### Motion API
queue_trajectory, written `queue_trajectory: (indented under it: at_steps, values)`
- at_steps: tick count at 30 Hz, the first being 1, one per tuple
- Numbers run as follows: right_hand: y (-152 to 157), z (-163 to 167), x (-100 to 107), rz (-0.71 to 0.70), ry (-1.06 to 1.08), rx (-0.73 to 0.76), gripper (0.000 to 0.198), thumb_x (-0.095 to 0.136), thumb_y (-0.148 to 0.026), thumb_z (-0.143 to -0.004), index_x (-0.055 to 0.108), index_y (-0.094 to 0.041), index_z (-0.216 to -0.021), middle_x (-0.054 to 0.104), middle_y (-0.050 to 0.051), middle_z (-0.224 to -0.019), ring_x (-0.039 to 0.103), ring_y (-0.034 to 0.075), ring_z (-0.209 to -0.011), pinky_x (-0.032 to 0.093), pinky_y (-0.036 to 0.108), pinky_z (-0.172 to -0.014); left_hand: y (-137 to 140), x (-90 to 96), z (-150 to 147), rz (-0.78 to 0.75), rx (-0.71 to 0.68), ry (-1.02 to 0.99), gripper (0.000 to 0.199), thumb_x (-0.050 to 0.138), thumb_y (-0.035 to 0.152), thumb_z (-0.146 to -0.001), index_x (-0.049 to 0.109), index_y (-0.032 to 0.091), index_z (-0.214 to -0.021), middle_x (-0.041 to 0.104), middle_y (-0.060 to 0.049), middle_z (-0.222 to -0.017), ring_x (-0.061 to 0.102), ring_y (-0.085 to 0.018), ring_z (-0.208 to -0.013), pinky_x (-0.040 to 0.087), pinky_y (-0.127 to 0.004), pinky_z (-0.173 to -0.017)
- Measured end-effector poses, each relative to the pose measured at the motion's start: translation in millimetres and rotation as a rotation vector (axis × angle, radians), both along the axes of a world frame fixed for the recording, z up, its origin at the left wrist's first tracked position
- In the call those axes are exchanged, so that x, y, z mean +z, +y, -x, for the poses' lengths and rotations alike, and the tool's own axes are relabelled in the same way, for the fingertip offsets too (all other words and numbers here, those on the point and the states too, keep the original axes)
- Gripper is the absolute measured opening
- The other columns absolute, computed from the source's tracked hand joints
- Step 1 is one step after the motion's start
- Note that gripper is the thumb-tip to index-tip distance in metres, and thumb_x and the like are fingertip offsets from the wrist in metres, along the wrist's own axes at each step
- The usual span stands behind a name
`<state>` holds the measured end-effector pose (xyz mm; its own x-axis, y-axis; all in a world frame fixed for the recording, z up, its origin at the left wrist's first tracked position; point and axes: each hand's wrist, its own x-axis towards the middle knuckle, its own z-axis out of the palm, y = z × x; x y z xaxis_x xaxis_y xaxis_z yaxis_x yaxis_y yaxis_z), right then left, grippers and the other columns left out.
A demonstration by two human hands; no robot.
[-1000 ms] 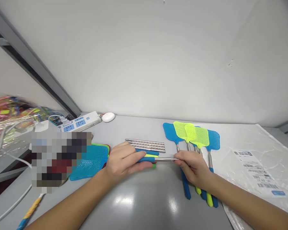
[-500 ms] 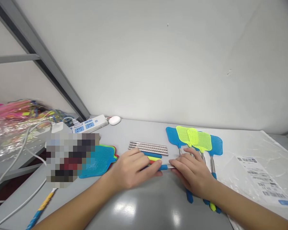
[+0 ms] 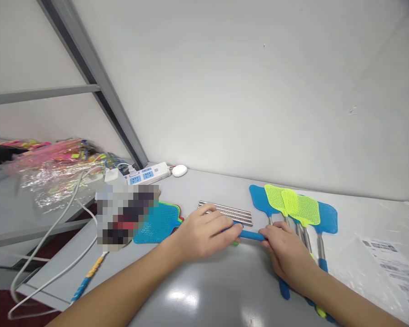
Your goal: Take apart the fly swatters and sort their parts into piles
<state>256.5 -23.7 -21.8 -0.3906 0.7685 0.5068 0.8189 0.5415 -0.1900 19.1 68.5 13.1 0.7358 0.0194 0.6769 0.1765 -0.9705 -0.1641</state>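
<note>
Head view: the blue handle lies between both hands, left hand and right hand each clamped on an end.

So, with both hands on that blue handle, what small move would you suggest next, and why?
Probably lift the blue handle clear and carry it toward the finished fly swatters on the right. The left hand and right hand grip it at either end, no bare rod shows between them, and the loose metal rods lie just behind.

Head-worn view, down over table
</note>
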Motion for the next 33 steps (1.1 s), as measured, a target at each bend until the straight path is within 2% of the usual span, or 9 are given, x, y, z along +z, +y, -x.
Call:
queue_trajectory:
  at_steps: [3, 7, 13, 16, 22, 25, 28, 31, 33]
  values:
    - [0.7, 0.8, -1.2, -0.011, -0.010, -0.011, 0.019, 0.038, -0.009, -0.093, 0.053, -0.019, -0.089, 0.063, 0.002, -0.073, 0.052, 0.017, -0.060, 0.041, 0.034, -0.068, 0.6, 1.1, 0.6, -0.009, -0.002, -0.016, 0.019, 0.060, 0.023, -0.091, 0.055, 0.016, -0.108, 0.069, 0.001, -0.081, 0.062, -0.010, -0.071, 0.046, -0.029, -0.078]
    - [0.7, 0.7, -0.5, -0.006, -0.046, -0.024, 0.022, 0.037, -0.008, -0.093, 0.053, -0.019, -0.083, 0.061, 0.002, -0.069, 0.050, 0.016, -0.057, 0.039, 0.032, -0.064, -0.8, 3.5, 2.2, 0.008, 0.037, 0.031, 0.016, 0.061, 0.025, -0.091, 0.057, 0.016, -0.103, 0.066, 0.004, -0.072, 0.058, -0.008, -0.064, 0.044, -0.031, -0.082]
    - [0.1, -3.1, 3.8, -0.072, -0.189, -0.069, 0.024, 0.038, -0.010, -0.094, 0.054, -0.019, -0.079, 0.057, 0.002, -0.065, 0.045, 0.016, -0.054, 0.034, 0.032, -0.061, -5.2, 5.4, 0.7, 0.032, 0.107, 0.019, 0.018, 0.056, 0.035, -0.094, 0.059, 0.018, -0.088, 0.054, 0.008, -0.057, 0.045, -0.008, -0.051, 0.042, -0.033, -0.085]
    - [2.0, -8.0, 6.8, -0.131, -0.271, -0.090, 0.024, 0.039, -0.014, -0.095, 0.056, -0.020, -0.080, 0.053, 0.002, -0.063, 0.043, 0.017, -0.056, 0.034, 0.033, -0.063, -11.0, 3.9, -2.8, 0.126, 0.145, -0.013, 0.023, 0.052, 0.034, -0.096, 0.058, 0.017, -0.082, 0.052, 0.007, -0.055, 0.041, -0.008, -0.049, 0.040, -0.033, -0.083]
    - [10.4, -15.7, 10.6, -0.180, -0.356, -0.098, 0.027, 0.037, -0.017, -0.096, 0.057, -0.020, -0.080, 0.053, 0.003, -0.065, 0.045, 0.018, -0.058, 0.032, 0.034, -0.063, -19.4, 0.8, -8.9, 0.471, 0.198, -0.008, 0.020, 0.048, 0.026, -0.097, 0.061, 0.018, -0.083, 0.060, 0.004, -0.060, 0.046, -0.010, -0.052, 0.034, -0.031, -0.069]
    - [10.2, -15.3, 10.6, -0.128, -0.338, -0.105, 0.028, 0.034, -0.016, -0.097, 0.056, -0.020, -0.079, 0.054, 0.002, -0.065, 0.044, 0.017, -0.056, 0.032, 0.034, -0.062, -16.5, 0.7, -11.1, 0.475, 0.239, 0.033, 0.023, 0.047, 0.028, -0.097, 0.062, 0.017, -0.083, 0.062, 0.001, -0.066, 0.052, -0.013, -0.062, 0.030, -0.031, -0.068]
    - [3.2, -10.6, 18.8, 0.083, -0.239, -0.137, 0.029, 0.031, -0.024, -0.099, 0.052, -0.021, -0.079, 0.054, 0.002, -0.063, 0.043, 0.017, -0.054, 0.028, 0.032, -0.056, -13.7, 2.2, -13.7, 0.309, 0.286, 0.061, 0.024, 0.049, 0.035, -0.097, 0.062, 0.017, -0.088, 0.065, -0.001, -0.076, 0.053, -0.015, -0.072, 0.029, -0.032, -0.069]
    - [-6.0, -4.3, 38.4, 0.534, -0.010, -0.127, 0.032, 0.026, -0.038, -0.101, 0.047, -0.021, -0.082, 0.051, 0.000, -0.065, 0.045, 0.016, -0.057, 0.029, 0.030, -0.053, -15.6, 6.5, -16.9, 0.089, 0.313, 0.045, 0.023, 0.054, 0.041, -0.094, 0.061, 0.020, -0.096, 0.068, -0.001, -0.090, 0.055, -0.015, -0.081, 0.029, -0.033, -0.073]
    - [-9.7, -1.6, 52.8, 0.881, 0.248, -0.098, 0.037, 0.027, -0.048, -0.100, 0.044, -0.022, -0.080, 0.047, -0.002, -0.067, 0.047, 0.014, -0.059, 0.035, 0.028, -0.055, -18.7, 11.1, -18.8, -0.044, 0.290, 0.043, 0.020, 0.055, 0.039, -0.094, 0.061, 0.021, -0.097, 0.068, 0.000, -0.093, 0.056, -0.015, -0.083, 0.030, -0.035, -0.076]
